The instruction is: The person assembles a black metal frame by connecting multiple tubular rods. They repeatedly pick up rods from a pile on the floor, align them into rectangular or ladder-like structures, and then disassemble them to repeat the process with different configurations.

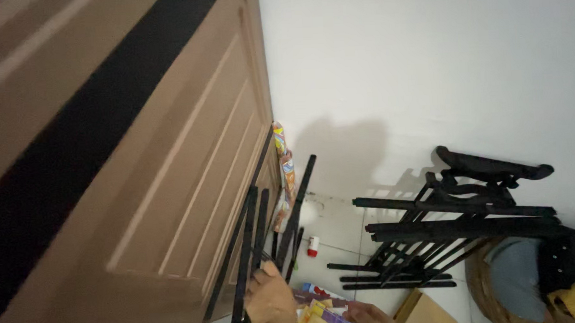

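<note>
My left hand (pixel 269 302) is at the bottom edge, with its fingers wrapped around one of several thin black metal rods (pixel 247 247) that lean against a brown panelled door (pixel 173 205). My right hand (pixel 370 317) is low and partly cut off by the frame. It rests against a stack of yellow and purple printed papers (pixel 320 318) lying between the two hands. Whether it grips them is not visible. Another black rod (pixel 300 200) stands tilted just to the right of my left hand.
A folded black metal rack (pixel 458 225) leans on the white wall (pixel 425 65). A woven basket (pixel 484 288) with grey and yellow cloth sits at bottom right beside a cardboard box (pixel 423 312). A small red-and-white bottle (pixel 313 245) stands on the tiled floor. Colourful packets (pixel 284 174) are wedged beside the door.
</note>
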